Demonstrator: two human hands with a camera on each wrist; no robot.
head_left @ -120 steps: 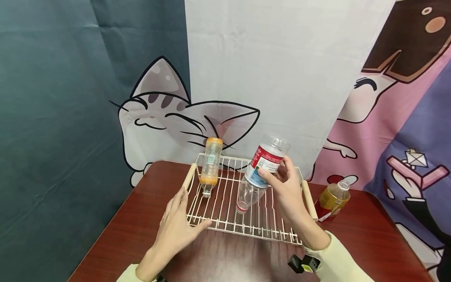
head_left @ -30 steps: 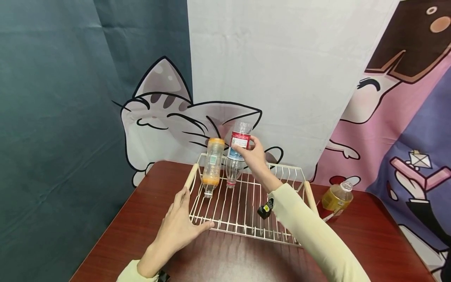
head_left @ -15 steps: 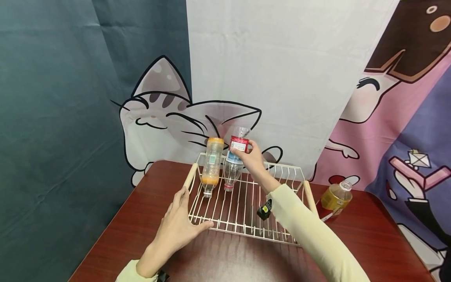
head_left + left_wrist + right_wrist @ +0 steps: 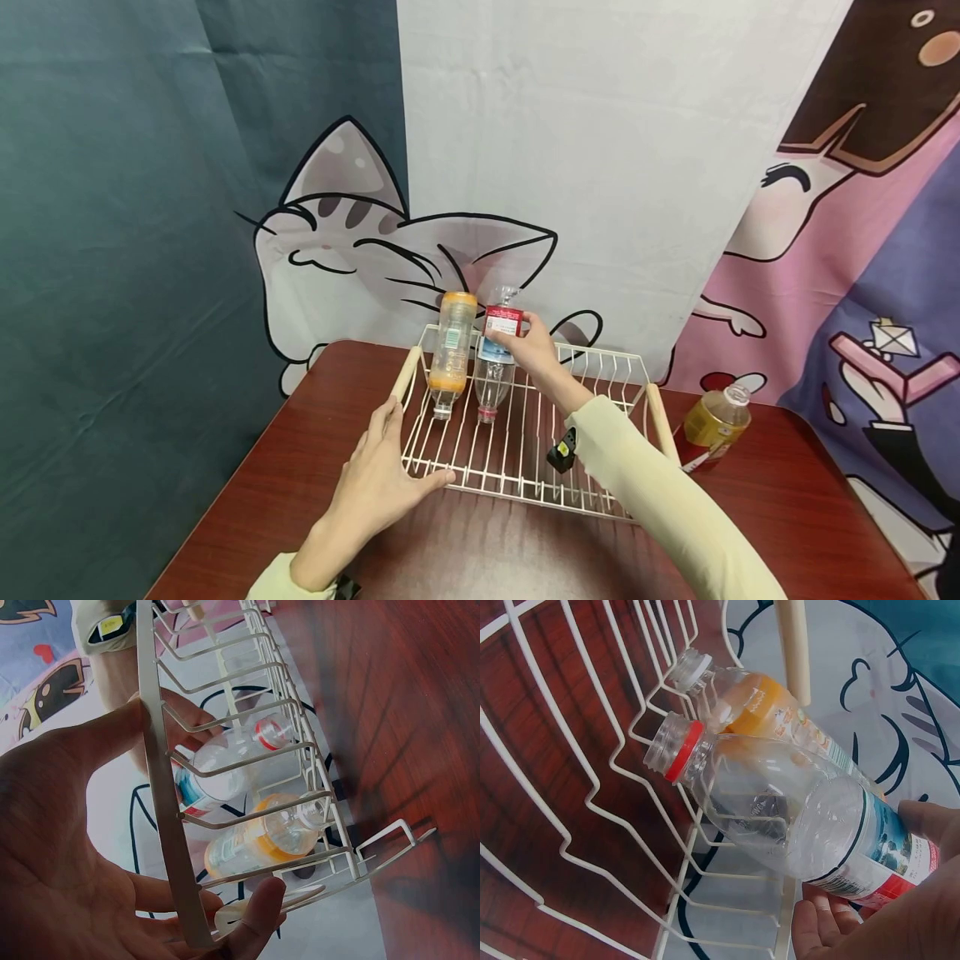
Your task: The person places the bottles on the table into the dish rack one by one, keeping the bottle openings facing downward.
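My right hand (image 4: pixel 538 348) grips a clear plastic bottle (image 4: pixel 492 385) by its red, white and blue label. It is held neck down; in the right wrist view the uncapped neck (image 4: pixel 673 748) with its red ring lies against the rack wires. Left of it, a clear bottle with orange bands (image 4: pixel 450 346) leans neck down in the white wire rack, untouched. My left hand (image 4: pixel 378 475) holds the rack's near left corner, thumb on the front rail (image 4: pixel 159 769) and fingers by the wooden handle (image 4: pixel 406 375). Part of the right hand's fingers is hidden behind the bottle.
A bottle with a yellow label (image 4: pixel 712 425) stands uncapped on the red-brown table (image 4: pixel 795 492), right of the rack's right wooden handle (image 4: pixel 660 423). A printed cloth backdrop (image 4: pixel 615 150) hangs close behind the rack.
My right hand has carried the red-labelled bottle left and back, beside the orange-banded one. Over the last second it has lowered the bottle slightly. The left hand has stayed at the rack's corner.
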